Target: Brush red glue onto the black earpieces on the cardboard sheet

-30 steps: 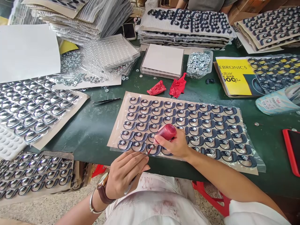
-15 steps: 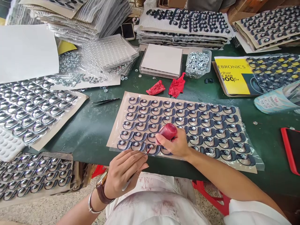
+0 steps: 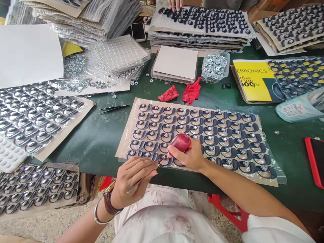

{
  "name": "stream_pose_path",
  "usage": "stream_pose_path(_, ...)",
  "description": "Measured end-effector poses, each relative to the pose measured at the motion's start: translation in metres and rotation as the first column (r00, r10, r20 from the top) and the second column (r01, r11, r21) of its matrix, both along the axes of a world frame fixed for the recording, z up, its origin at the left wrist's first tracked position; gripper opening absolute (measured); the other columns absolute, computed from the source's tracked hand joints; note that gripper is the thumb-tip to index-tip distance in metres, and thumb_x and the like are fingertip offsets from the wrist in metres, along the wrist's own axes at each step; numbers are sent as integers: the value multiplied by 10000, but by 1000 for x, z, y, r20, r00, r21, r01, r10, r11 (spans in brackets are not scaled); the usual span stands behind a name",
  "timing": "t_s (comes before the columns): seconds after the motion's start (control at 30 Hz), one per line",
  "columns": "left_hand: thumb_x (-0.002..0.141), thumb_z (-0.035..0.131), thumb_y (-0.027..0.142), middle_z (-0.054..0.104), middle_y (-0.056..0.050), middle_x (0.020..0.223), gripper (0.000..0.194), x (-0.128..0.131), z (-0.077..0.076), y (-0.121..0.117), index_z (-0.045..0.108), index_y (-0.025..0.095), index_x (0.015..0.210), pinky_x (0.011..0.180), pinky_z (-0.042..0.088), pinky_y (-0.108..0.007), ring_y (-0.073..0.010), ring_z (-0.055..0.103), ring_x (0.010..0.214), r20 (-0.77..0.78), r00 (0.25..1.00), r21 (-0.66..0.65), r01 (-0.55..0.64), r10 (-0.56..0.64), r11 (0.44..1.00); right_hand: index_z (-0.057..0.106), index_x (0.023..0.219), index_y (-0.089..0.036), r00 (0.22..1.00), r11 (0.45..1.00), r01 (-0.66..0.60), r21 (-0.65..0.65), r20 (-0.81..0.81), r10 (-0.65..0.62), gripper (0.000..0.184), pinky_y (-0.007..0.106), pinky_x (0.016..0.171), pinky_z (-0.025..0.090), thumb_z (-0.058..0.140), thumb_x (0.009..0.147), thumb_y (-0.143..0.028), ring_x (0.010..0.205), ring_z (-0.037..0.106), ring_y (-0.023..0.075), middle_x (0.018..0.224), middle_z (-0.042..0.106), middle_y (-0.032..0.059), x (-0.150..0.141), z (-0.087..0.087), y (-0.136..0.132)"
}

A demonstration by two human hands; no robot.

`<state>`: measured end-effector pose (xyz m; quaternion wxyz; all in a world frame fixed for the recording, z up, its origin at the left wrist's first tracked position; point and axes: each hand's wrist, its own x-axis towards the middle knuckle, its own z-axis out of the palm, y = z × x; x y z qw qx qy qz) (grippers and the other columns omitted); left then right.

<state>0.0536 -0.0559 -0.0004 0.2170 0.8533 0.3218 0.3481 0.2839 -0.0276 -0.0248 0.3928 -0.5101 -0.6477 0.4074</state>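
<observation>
My right hand [image 3: 190, 156] is wrapped around a dark red squeeze bottle [image 3: 181, 142], tilted over the lower middle of a brown sheet [image 3: 128, 135]. On this film-covered sheet lie rows of black hook-shaped pieces [image 3: 209, 149], each with a round, shiny part. My left hand [image 3: 136, 177] pinches a thin tool [image 3: 159, 162] with a dark red tip; most of it is hidden by the fingers. The tip is beside a hook piece in the bottom row, just left of the bottle. Whether it touches the piece, I cannot tell.
Black tweezers [image 3: 113, 108] lie left of the sheet. Beyond it are red scraps [image 3: 191, 91], white cards [image 3: 176, 63] and a tub of metal discs [image 3: 215, 67]. A plastic cup [image 3: 295, 108] lies at right, above a red-cased phone [image 3: 314, 162]. Another person's hand [image 3: 175, 4] reaches in at the top.
My left hand has shifted slightly left and up with the thin tool, its tip drawing back a little. The right hand and bottle stay nearly still. Another person's hand has appeared at the top.
</observation>
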Motion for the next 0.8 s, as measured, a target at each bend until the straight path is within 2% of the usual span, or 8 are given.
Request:
stream_pose_path(0.2,874,590,44,733,-38,888,175,1,4,8,656,161,985,748,541,-279,-148,698,798,14,999,-76,-28,29,997,692,684,-190,1000,999,-17,29,-8,17,312,294,607,555,675,841,-459,566,642,163,621,695,35,-2,2,0)
stream_pose_path(0.4,901,562,67,733,-39,867,150,1,5,16,661,173,939,713,537,-268,-148,695,765,13,998,-180,-62,65,982,674,756,-192,999,970,-38,242,-4,40,290,270,581,534,710,819,-473,584,643,150,675,705,30,-2,-10,1)
stream_pose_path(0.5,910,553,74,732,-42,860,148,1,6,19,660,175,932,705,536,-265,-147,690,761,10,997,-189,-67,70,980,662,799,-188,998,952,-57,299,24,53,321,260,574,528,736,782,-499,585,651,146,708,721,32,-4,-6,-2)
stream_pose_path(0.57,914,554,86,731,-43,856,138,1,7,19,659,174,928,702,535,-265,-145,687,754,11,998,-172,-57,59,983,668,834,-185,995,965,-92,245,66,78,353,266,592,530,764,751,-514,587,655,151,710,724,31,-3,5,-3)
stream_pose_path(0.67,910,566,95,731,-39,852,128,3,9,20,664,174,934,697,534,-266,-139,682,739,11,1000,-119,-24,25,993,677,850,-189,995,996,-88,-6,40,88,354,277,627,535,749,776,-528,616,660,157,711,721,25,2,29,-2)
stream_pose_path(0.73,905,572,90,731,-35,852,139,3,11,20,670,179,949,696,533,-266,-135,679,735,0,1000,-82,-1,1,997,669,835,-189,989,973,-112,-200,-119,90,345,269,613,542,698,827,-533,637,670,155,722,727,26,10,42,3)
stream_pose_path(0.8,904,571,88,728,-33,847,147,4,13,21,671,180,960,690,532,-267,-134,675,729,-17,1000,-54,19,-20,998,663,863,-183,950,930,-173,-323,-304,71,357,247,558,539,662,856,-540,619,677,145,755,743,34,20,48,11)
